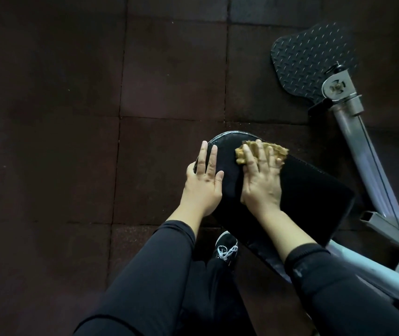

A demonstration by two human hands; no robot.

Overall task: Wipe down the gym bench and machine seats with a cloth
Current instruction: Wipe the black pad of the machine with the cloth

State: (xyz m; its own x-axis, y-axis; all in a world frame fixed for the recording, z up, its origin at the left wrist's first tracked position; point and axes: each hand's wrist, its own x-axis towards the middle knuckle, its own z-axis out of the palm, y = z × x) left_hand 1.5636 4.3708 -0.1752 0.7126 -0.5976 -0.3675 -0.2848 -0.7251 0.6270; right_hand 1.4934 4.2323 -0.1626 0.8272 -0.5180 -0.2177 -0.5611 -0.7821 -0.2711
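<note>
Right hand, fingers flat, is pressing yellow cloth onto black seat; left hand, fingers straight, is bracing the seat's edge.

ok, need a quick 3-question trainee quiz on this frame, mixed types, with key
1. True or false: the cloth lies under the right hand.
2. The left hand is: A) lifting the cloth, B) resting flat on the seat pad, C) gripping the metal frame.
3. Fill in: the black textured footplate sits at the frame's upper ____ side.

Key: 1 true; 2 B; 3 right.
</note>
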